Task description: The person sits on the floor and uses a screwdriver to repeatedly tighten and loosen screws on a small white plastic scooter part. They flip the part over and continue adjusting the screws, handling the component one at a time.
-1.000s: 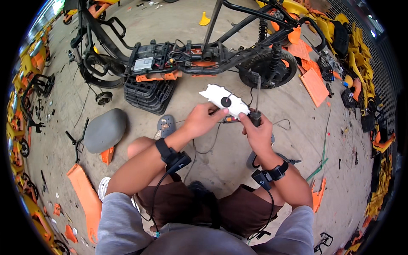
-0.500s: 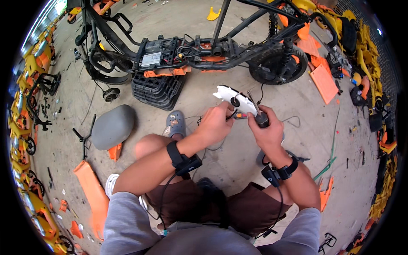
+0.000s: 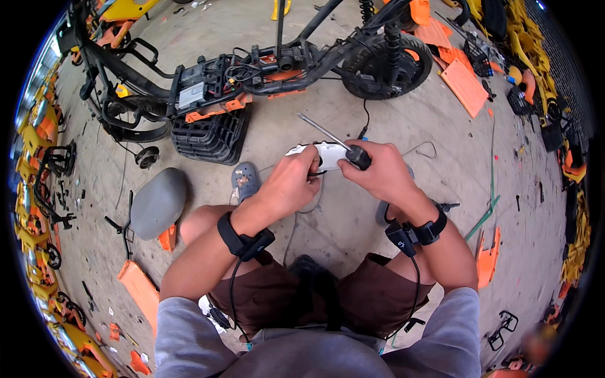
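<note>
Left hand [image 3: 290,181] and right hand [image 3: 377,169] grasp a white casing [image 3: 330,156] — the right also holds a screwdriver [image 3: 358,157] — above open floor [image 3: 277,123], apart from the scooter frame [image 3: 309,74]. Fingers [image 3: 311,157] partly hide the casing.

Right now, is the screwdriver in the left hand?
No, the right hand grips the screwdriver by its black handle, while the left hand is on the white part.

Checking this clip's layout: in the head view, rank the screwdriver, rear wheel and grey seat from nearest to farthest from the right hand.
1. Screwdriver, held in the right hand.
2. Rear wheel, beyond the hand.
3. Grey seat, off to the left.
</note>
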{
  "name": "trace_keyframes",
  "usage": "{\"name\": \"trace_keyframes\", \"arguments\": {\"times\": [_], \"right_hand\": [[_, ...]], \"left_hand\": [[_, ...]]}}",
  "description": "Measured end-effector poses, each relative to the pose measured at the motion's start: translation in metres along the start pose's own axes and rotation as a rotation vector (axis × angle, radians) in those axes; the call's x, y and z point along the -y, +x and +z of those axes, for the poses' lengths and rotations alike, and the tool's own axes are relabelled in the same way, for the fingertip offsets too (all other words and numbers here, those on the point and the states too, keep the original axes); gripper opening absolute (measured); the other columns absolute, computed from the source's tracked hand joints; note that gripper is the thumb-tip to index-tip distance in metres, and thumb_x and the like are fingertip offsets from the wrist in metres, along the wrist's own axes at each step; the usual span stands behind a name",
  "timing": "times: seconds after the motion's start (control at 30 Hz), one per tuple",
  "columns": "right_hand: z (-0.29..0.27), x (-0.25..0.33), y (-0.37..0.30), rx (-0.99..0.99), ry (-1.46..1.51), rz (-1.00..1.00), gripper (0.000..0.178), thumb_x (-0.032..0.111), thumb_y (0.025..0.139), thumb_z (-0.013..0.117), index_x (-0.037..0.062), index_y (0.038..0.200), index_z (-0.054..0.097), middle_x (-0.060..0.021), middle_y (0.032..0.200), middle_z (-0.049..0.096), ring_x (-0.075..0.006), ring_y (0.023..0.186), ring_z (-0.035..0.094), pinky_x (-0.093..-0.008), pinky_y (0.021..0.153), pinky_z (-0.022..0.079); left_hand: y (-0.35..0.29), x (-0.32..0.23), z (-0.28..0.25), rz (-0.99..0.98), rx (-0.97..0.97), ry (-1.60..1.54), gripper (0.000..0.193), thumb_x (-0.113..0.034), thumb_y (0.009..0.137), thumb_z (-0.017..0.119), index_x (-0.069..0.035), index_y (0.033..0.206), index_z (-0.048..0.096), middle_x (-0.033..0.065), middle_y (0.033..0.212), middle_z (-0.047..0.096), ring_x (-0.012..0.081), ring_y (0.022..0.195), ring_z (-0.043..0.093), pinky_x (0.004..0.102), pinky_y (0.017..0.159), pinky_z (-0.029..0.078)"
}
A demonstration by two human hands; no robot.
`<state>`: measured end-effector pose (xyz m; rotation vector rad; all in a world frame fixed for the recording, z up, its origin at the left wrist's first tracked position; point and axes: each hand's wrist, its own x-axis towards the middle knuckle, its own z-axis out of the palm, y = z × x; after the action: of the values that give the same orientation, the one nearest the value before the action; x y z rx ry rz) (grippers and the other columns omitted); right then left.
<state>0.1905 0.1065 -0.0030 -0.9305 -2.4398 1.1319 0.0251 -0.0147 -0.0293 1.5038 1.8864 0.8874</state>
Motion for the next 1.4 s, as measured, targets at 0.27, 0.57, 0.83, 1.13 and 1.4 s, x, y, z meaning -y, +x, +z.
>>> {"name": "trace_keyframes", "arguments": {"times": [0.27,0.57,0.83,1.13,1.4], "right_hand": [[-0.025,-0.013,0.007,0.2,0.216,0.208,0.024,0.021,0.079,0.071,-0.0023,0.078,0.066,-0.0058,0.06,0.063,-0.0123,0.051,0.056,-0.0288,0.051,0.045],[-0.044,-0.021,0.009,0.275,0.365,0.272,0.025,0.022,0.081,0.071,0.0002,0.071,0.065,-0.0023,0.06,0.062,-0.0069,0.047,0.052,-0.0244,0.043,0.038],[-0.055,-0.032,0.001,0.263,0.642,0.349,0.024,0.023,0.082,0.073,-0.0005,0.078,0.067,-0.0063,0.063,0.064,-0.0083,0.047,0.053,-0.0241,0.045,0.039],[-0.054,-0.034,-0.008,0.212,0.961,0.41,0.026,0.024,0.086,0.071,0.0011,0.09,0.059,-0.0108,0.069,0.064,-0.0106,0.049,0.054,-0.024,0.047,0.043],[-0.053,-0.028,-0.012,0.138,1.075,0.413,0.028,0.025,0.087,0.071,0.0004,0.093,0.058,-0.0124,0.072,0.063,-0.0117,0.051,0.054,-0.0244,0.047,0.043]], "left_hand": [[0.003,-0.005,-0.004,0.103,-0.026,0.061,0.028,-0.005,0.074,0.079,-0.002,0.082,0.052,0.0138,0.074,0.063,0.0336,0.067,0.061,0.0382,0.06,0.048],[0.008,0.003,-0.002,0.426,-0.183,0.145,0.028,-0.005,0.07,0.082,-0.002,0.085,0.059,0.0123,0.083,0.062,0.029,0.075,0.061,0.0355,0.065,0.05],[0.003,-0.004,-0.013,0.279,-0.267,0.046,0.039,-0.014,0.064,0.089,-0.003,0.085,0.058,0.0061,0.087,0.057,0.0193,0.079,0.06,0.0306,0.068,0.05],[-0.001,0.0,-0.021,-0.024,-0.157,-0.438,0.043,-0.014,0.08,0.081,-0.001,0.105,0.049,0.0054,0.085,0.063,0.0108,0.08,0.06,0.0265,0.07,0.05],[-0.004,-0.007,-0.039,-0.061,-0.189,-0.549,0.032,-0.01,0.086,0.074,-0.001,0.107,0.05,0.0003,0.074,0.061,0.0045,0.071,0.055,0.0191,0.065,0.044]]}}
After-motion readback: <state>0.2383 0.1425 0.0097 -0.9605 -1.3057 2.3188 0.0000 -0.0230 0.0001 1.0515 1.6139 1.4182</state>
